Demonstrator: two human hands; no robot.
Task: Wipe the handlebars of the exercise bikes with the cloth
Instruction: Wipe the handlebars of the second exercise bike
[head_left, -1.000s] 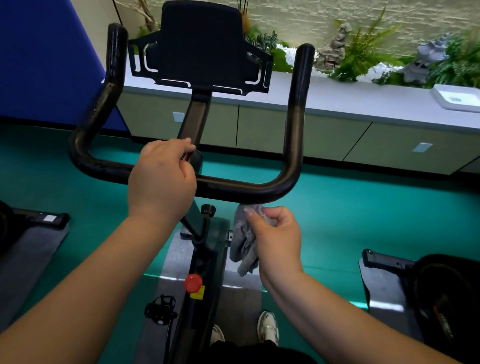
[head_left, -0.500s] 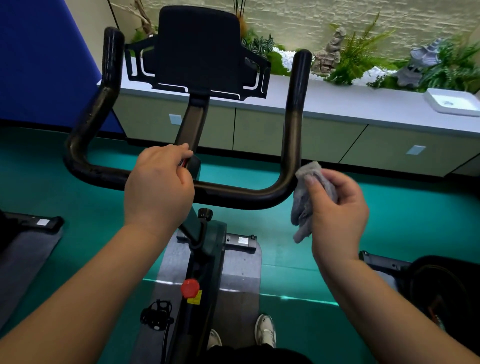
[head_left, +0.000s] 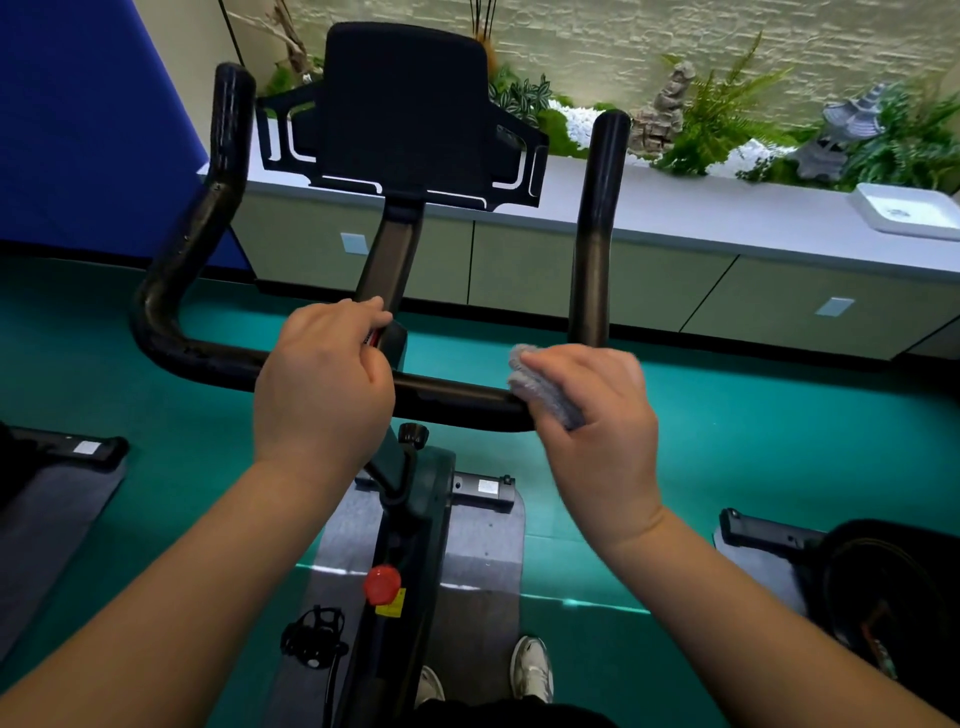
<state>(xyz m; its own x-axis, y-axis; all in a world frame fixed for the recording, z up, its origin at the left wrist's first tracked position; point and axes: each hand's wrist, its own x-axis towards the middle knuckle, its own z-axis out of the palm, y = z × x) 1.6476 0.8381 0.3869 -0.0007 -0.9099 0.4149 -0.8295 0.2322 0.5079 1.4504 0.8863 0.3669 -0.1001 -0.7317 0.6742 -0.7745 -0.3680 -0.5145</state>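
Note:
A black U-shaped handlebar (head_left: 457, 397) of an exercise bike stands in front of me, with a black tablet holder (head_left: 405, 114) on its stem. My left hand (head_left: 322, 384) grips the crossbar near the stem. My right hand (head_left: 597, 410) holds a grey cloth (head_left: 545, 395) wrapped over the right bend of the crossbar, just below the right upright (head_left: 597, 223). The bend itself is hidden under the cloth and hand.
Parts of other bikes sit at the left edge (head_left: 57, 452) and lower right (head_left: 872, 577) on grey mats. A long cabinet (head_left: 675, 291) with plants and a white tray (head_left: 904, 210) runs behind. The floor is teal. My shoes (head_left: 530, 667) show below the bike frame (head_left: 405, 519).
My right hand carried the cloth from under the crossbar, out to the right, and then onto the right bend of the handlebar. The left hand kept its grip.

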